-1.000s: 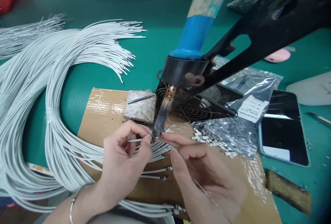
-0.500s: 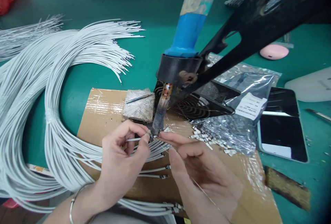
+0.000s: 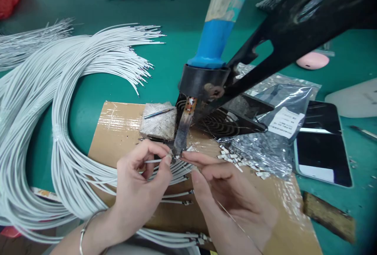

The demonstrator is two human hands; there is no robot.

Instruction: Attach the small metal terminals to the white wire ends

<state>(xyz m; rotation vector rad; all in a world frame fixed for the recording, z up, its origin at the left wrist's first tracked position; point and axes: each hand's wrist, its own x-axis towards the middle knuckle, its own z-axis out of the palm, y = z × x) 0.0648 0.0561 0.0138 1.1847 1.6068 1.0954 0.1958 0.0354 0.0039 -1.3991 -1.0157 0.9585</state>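
Note:
My left hand (image 3: 144,192) pinches the end of a white cable (image 3: 152,161) between thumb and fingertips, just under the tip of a soldering iron (image 3: 182,133). The iron has a blue handle and points down from its black holder. My right hand (image 3: 232,200) holds a thin solder wire (image 3: 232,219) between thumb and fingers; the wire trails down across the palm. Its index fingertip is close to the iron's tip. What sits exactly at the tip is small and partly hidden by my fingers. Cables with small metal ends (image 3: 185,202) lie beneath my hands.
A large bundle of white cables (image 3: 55,129) curves across the left. The black stand arm (image 3: 282,46) reaches in from the upper right. A wrapped block (image 3: 157,123), loose small white pieces (image 3: 231,156), a plastic bag (image 3: 265,149) and a phone (image 3: 322,156) surround the cardboard (image 3: 114,129).
Both hands keep nearly the same pose at the iron's tip. The whole view has shifted slightly; nothing was taken hold of or let go.

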